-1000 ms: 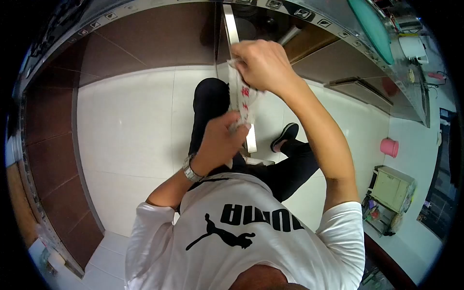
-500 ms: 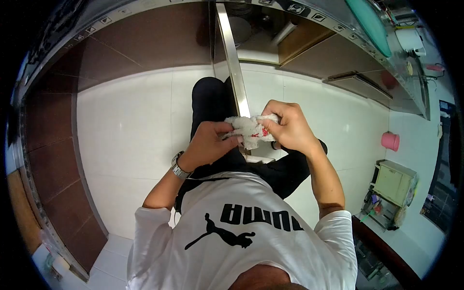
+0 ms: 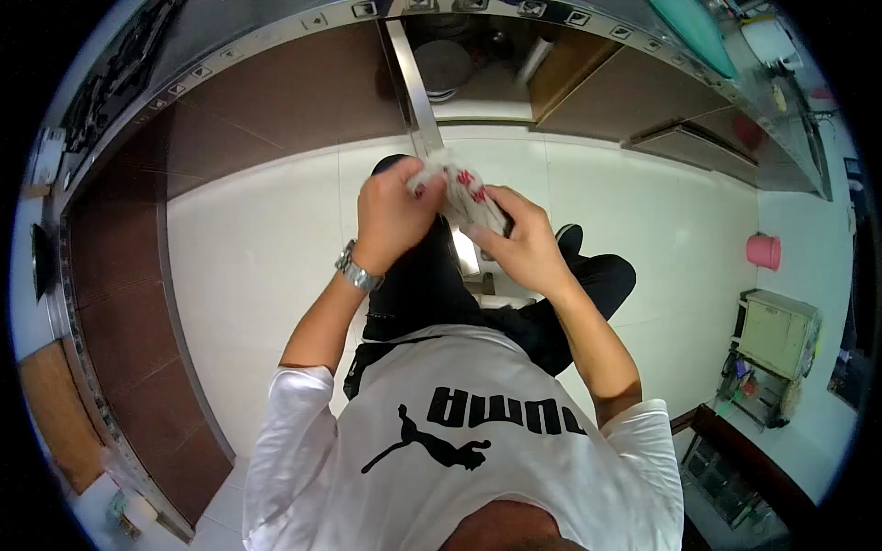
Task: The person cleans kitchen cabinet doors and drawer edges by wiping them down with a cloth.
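A bunched white cloth (image 3: 470,195) with red marks is held between my two hands, above the edge of an open cabinet door (image 3: 413,87). My left hand (image 3: 395,209), with a metal watch (image 3: 358,266) on its wrist, pinches the cloth's left end between thumb and fingers. Gripping the lower right end is my right hand (image 3: 524,241), its thumb on the near side. Some of the fingers of both hands are hidden by the cloth. The lower part of the door runs beneath the cloth, between my legs.
Inside the open cabinet are dark round cookware (image 3: 443,66) and a pale cylinder (image 3: 536,61). The countertop edge (image 3: 365,9) curves overhead. A pink bucket (image 3: 763,251) and a pale green cabinet (image 3: 777,332) stand at the right on the white tiled floor (image 3: 257,266).
Both hands have shifted; the left has moved up and away from my body with the cloth. The cloth is now tilted and bunched differently, and the view has shifted slightly.
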